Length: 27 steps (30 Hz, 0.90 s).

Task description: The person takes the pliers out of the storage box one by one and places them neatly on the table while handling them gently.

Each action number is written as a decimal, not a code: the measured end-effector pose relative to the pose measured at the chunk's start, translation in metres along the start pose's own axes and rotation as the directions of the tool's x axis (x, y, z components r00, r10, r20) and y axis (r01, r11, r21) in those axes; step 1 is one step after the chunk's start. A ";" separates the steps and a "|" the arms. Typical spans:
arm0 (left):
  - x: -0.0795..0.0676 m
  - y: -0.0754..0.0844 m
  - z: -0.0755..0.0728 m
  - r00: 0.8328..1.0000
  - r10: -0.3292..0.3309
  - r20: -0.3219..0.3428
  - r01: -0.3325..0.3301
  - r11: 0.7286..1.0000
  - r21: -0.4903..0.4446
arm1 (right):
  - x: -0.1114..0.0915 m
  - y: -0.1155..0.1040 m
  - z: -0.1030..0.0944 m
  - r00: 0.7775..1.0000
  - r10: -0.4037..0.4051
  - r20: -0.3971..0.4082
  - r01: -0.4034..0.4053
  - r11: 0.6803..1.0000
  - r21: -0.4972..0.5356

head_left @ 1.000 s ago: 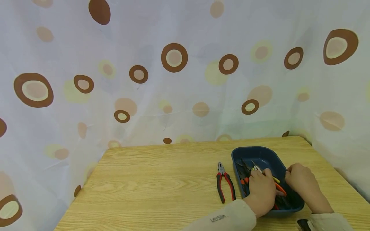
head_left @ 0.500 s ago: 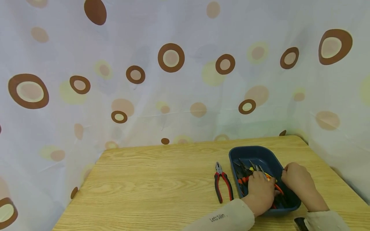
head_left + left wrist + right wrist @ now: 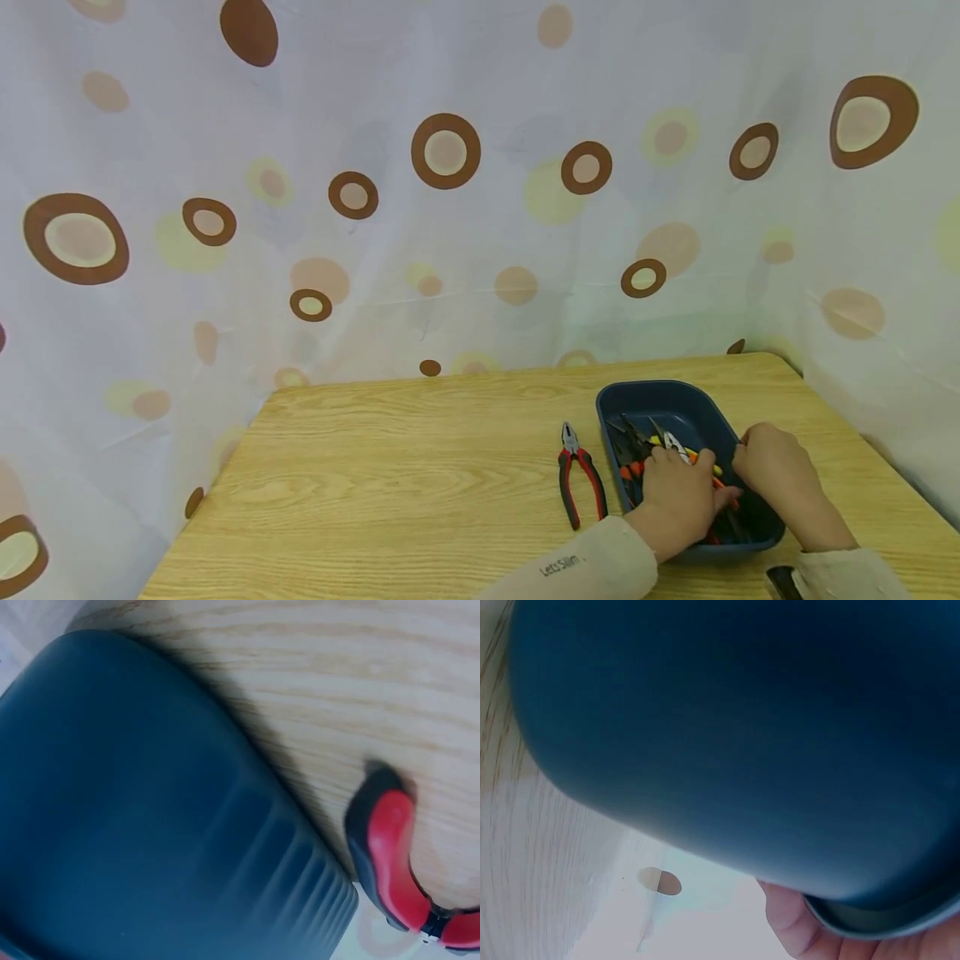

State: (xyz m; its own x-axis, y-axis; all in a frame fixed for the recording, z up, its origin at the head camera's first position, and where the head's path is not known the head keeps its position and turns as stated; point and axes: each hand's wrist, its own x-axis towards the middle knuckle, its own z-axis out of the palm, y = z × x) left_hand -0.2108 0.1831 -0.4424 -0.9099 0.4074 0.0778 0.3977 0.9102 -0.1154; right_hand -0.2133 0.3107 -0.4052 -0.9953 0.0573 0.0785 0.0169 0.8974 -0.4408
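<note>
In the head view, my left hand [image 3: 675,496] is down inside a dark blue plastic bin [image 3: 656,385], fingers curled over the tools. It grips a pair of pliers [image 3: 674,442] whose silver head pokes out past the fingers; an orange handle shows by the thumb. My right hand [image 3: 776,467] holds the bin's right rim. The right wrist view shows its fingers [image 3: 791,922] wrapped round the rim of the bin [image 3: 705,750]. Several other tools, some with black jaws and orange handles [image 3: 636,469], lie in the bin, partly hidden by the left hand.
Left of the bin, combination pliers [image 3: 573,455] with red-and-black handles lie on the wooden table [image 3: 420,467]. One of their handles [image 3: 390,840] shows close to the bin wall in the left wrist view. A spotted curtain [image 3: 480,217] hangs behind the table.
The left hand has shifted slightly among the tools, and the silver-headed pliers under it have turned and come more into sight. The right hand keeps its hold on the rim.
</note>
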 end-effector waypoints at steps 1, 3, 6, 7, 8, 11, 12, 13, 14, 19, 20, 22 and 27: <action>0.000 0.000 0.000 1.000 -0.006 0.003 0.006 1.000 -0.018 | 0.000 0.000 0.000 1.000 0.003 0.002 -0.003 1.000 -0.002; 0.000 0.001 -0.001 1.000 -0.020 0.011 0.021 0.998 -0.055 | 0.000 0.000 0.000 1.000 0.007 0.004 -0.007 1.000 -0.001; 0.000 0.001 -0.002 0.999 -0.043 0.018 0.045 0.993 -0.110 | -0.001 -0.001 0.000 1.000 0.005 -0.004 -0.005 1.000 0.004; 0.000 0.001 -0.002 0.998 -0.052 0.020 0.054 0.991 -0.125 | -0.002 -0.001 0.001 1.000 -0.001 -0.010 0.001 1.000 0.005; 0.000 0.002 -0.002 0.998 -0.062 0.020 0.064 0.989 -0.135 | -0.003 -0.001 0.001 1.000 -0.004 -0.017 0.004 1.000 0.009; -0.001 0.004 -0.004 0.996 -0.093 0.015 0.094 0.983 -0.155 | -0.004 -0.001 0.003 0.999 -0.014 -0.038 0.014 1.000 0.016; -0.002 0.006 -0.005 0.995 -0.102 0.017 0.103 0.982 -0.159 | -0.005 -0.001 0.003 0.999 -0.017 -0.041 0.018 1.000 0.018; -0.002 0.006 -0.007 0.994 -0.109 0.017 0.110 0.980 -0.168 | -0.005 -0.001 0.003 0.999 -0.020 -0.045 0.021 1.000 0.021; -0.003 0.007 -0.008 0.993 -0.114 0.020 0.115 0.977 -0.179 | -0.005 -0.001 0.003 0.999 -0.019 -0.045 0.020 1.000 0.024; -0.008 0.008 -0.018 0.994 -0.102 0.026 0.105 0.959 -0.262 | -0.005 -0.001 0.002 0.999 -0.021 -0.034 0.022 0.999 0.027; -0.009 0.007 -0.020 0.995 -0.099 0.024 0.102 0.957 -0.271 | -0.005 -0.001 0.002 0.999 -0.022 -0.033 0.022 0.999 0.026; -0.011 0.007 -0.021 0.995 -0.096 0.021 0.098 0.953 -0.288 | -0.005 -0.001 0.002 0.999 -0.023 -0.036 0.023 0.999 0.025; -0.012 0.006 -0.019 0.995 -0.099 0.028 0.102 0.934 -0.343 | -0.006 -0.002 0.002 0.999 -0.023 -0.040 0.024 0.999 0.025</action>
State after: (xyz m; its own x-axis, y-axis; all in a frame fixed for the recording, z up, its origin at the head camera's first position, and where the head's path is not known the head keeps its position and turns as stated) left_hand -0.1953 0.1852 -0.4253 -0.9477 0.3134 0.0610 0.3187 0.9171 0.2395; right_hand -0.2079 0.3079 -0.4070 -0.9907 0.0541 0.1246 -0.0096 0.8872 -0.4613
